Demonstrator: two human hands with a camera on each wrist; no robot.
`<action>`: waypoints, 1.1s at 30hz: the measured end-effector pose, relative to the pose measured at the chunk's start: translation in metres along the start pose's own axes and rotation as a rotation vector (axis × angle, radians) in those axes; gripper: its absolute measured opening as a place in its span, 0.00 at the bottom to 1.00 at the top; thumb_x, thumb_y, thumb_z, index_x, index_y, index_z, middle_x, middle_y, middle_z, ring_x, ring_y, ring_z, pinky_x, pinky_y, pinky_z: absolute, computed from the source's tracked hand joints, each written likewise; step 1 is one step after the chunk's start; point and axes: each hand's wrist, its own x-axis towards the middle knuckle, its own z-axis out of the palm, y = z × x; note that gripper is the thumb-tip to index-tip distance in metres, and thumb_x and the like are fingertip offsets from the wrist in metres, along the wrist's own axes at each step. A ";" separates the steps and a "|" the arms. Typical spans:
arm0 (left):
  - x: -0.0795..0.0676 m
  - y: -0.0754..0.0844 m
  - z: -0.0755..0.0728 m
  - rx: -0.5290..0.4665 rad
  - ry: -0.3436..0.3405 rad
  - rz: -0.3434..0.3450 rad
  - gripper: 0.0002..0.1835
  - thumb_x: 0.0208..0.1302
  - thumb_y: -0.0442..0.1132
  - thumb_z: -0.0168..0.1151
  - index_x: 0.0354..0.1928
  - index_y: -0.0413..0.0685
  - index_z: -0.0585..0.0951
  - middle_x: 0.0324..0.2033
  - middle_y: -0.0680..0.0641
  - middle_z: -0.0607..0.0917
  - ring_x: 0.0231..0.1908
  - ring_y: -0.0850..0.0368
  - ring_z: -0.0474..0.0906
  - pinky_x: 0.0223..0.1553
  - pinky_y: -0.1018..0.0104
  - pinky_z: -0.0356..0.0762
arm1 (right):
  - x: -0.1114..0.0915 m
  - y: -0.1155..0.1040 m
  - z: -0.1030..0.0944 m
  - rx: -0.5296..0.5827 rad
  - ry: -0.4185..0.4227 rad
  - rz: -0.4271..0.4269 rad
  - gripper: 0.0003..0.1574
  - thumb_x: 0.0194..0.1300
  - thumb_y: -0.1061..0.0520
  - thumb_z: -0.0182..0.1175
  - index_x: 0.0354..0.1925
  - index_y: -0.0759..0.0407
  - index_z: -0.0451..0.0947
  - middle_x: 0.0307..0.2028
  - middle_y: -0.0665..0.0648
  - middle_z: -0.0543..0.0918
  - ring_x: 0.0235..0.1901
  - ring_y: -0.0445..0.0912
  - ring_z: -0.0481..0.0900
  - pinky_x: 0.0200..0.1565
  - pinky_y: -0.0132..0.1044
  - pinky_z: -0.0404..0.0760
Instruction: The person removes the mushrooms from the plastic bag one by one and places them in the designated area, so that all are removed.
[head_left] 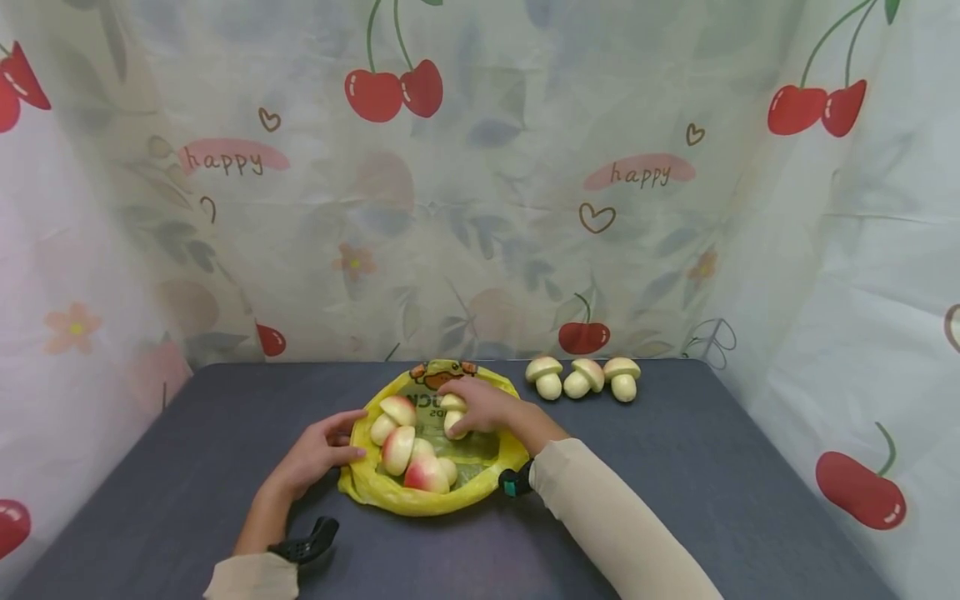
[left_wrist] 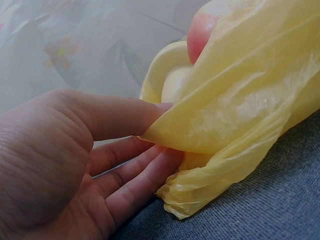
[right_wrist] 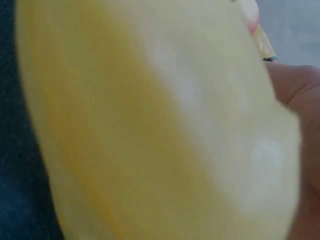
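Note:
A yellow plastic bag (head_left: 405,500) lies spread open on the table, its rim rolled into a ring and a duck print inside. My left hand (head_left: 318,454) is at its left rim; in the left wrist view, thumb and fingers (left_wrist: 132,182) pinch the thin yellow edge. Reaching over the right side, my right hand (head_left: 487,406) holds a toy mushroom (head_left: 453,414), pale with a rounded cap, inside the ring. Several more toy mushrooms (head_left: 397,450) with pink-tinged caps lie in the bag's left half. The bag's wall hides most of the right hand in the right wrist view.
Three pale toy mushrooms (head_left: 578,379) stand in a row at the table's back edge, right of the bag. The dark grey table (head_left: 675,483) is bordered by a cherry-printed curtain (head_left: 480,208) at the back and sides.

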 end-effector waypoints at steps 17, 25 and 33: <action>-0.001 0.001 0.000 0.017 0.000 0.014 0.35 0.60 0.38 0.69 0.68 0.40 0.68 0.56 0.35 0.75 0.43 0.49 0.77 0.41 0.60 0.77 | -0.035 0.006 -0.016 -0.075 0.105 -0.074 0.44 0.58 0.48 0.71 0.69 0.52 0.66 0.66 0.52 0.68 0.67 0.52 0.62 0.63 0.49 0.63; -0.001 0.001 -0.001 0.009 0.001 0.013 0.35 0.60 0.37 0.69 0.68 0.40 0.68 0.56 0.35 0.75 0.43 0.48 0.77 0.41 0.61 0.77 | -0.055 0.012 -0.028 -0.057 0.270 -0.131 0.46 0.58 0.50 0.72 0.70 0.50 0.64 0.67 0.56 0.67 0.65 0.54 0.63 0.61 0.52 0.65; 0.000 0.000 0.000 0.004 -0.001 -0.002 0.35 0.59 0.37 0.70 0.68 0.40 0.69 0.54 0.35 0.76 0.43 0.48 0.77 0.40 0.62 0.77 | -0.073 0.030 -0.035 -0.026 0.480 -0.162 0.45 0.57 0.50 0.72 0.69 0.53 0.66 0.66 0.56 0.68 0.65 0.54 0.64 0.59 0.52 0.67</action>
